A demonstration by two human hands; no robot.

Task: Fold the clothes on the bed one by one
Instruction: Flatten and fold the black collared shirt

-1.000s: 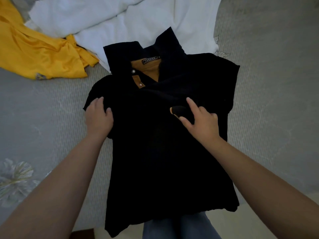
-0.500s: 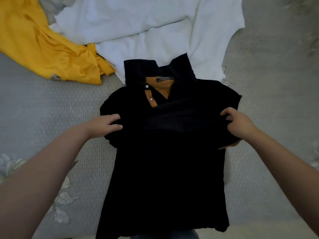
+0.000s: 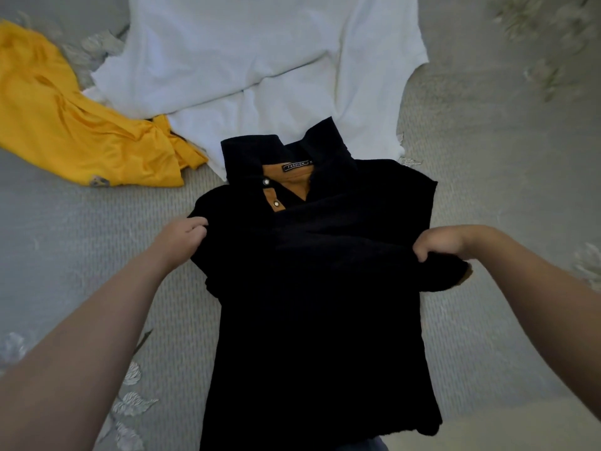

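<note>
A black polo shirt with a mustard inner collar lies lengthwise on the grey bed, collar away from me and hem hanging over the near edge. Its sleeves are folded in across the chest. My left hand pinches the shirt's left side edge at chest height. On the opposite side, my right hand grips the folded right sleeve and edge. Beyond the collar lies a crumpled white shirt, with a yellow garment to its left.
The grey bedspread carries pale leaf patterns at the near left and far right. The bed's near edge runs along the bottom right. Bare bedspread stretches on both sides of the black shirt.
My right hand left the middle of the chest and moved out to the shirt's right edge, where it now grips. My left hand shifted to pinch the left edge. The view tilted up.
</note>
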